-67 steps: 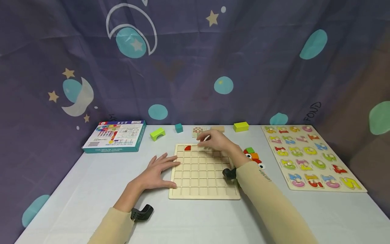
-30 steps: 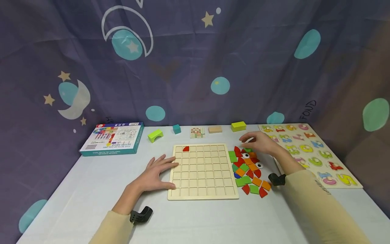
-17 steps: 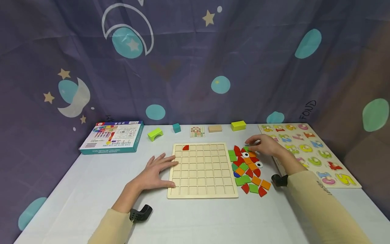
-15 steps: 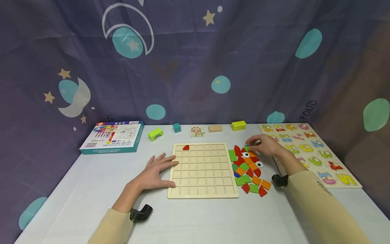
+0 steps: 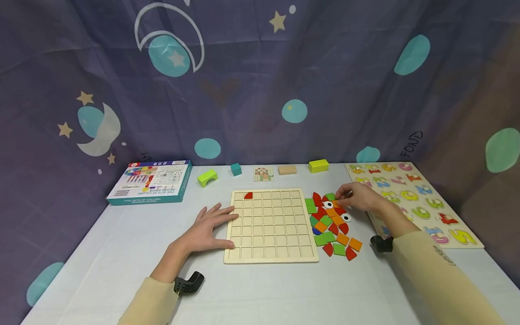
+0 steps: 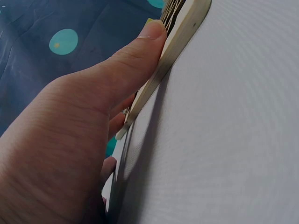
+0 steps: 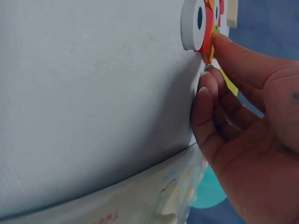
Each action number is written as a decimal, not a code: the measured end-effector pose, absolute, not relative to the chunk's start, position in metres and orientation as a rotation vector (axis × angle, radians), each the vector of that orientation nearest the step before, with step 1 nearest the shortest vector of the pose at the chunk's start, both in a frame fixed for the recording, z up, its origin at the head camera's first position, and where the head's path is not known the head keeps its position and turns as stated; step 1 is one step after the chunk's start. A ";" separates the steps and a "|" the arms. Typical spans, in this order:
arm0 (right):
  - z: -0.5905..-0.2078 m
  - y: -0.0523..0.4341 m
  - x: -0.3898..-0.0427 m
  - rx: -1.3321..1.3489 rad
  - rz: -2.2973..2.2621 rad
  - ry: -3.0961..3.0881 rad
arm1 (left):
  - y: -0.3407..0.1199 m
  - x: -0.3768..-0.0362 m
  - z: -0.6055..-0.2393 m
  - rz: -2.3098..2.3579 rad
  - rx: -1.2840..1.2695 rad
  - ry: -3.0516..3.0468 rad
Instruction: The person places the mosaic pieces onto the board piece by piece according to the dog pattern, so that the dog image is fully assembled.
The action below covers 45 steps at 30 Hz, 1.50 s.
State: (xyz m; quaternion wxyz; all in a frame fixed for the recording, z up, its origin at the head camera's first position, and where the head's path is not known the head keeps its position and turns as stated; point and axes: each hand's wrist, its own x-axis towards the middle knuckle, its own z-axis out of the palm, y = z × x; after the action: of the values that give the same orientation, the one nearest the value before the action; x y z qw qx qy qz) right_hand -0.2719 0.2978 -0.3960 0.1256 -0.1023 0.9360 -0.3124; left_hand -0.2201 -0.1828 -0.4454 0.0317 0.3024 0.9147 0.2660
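Flat orange tile [image 5: 336, 203], likely light, stiff, best pinched edgewise, touches the curled right hand [image 5: 359, 197], grip unclear, while the spread left hand [image 5: 204, 231] touches the pale wooden board's [image 5: 269, 230] left edge.

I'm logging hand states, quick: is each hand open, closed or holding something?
Left hand: open, resting on the edge of the grid board.
Right hand: at an orange tile; cannot tell whether it's pinched.

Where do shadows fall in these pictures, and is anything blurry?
Head view: the grid board shows clear lines; left wrist view: a dark shadow runs along its edge on the white table; right wrist view: shadow lies beneath the right hand's fingers, and the number board looks soft.
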 end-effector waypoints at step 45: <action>-0.382 0.232 -0.280 -0.488 -1.133 2.720 | -0.182 -0.219 -0.443 0.822 0.928 2.820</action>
State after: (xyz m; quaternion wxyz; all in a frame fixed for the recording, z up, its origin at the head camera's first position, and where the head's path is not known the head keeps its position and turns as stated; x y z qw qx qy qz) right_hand -0.2797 0.2318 -0.3819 0.0775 -0.1629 0.9080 -0.3781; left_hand -0.2195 -0.1819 -0.4433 0.0306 0.3011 0.9150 0.2667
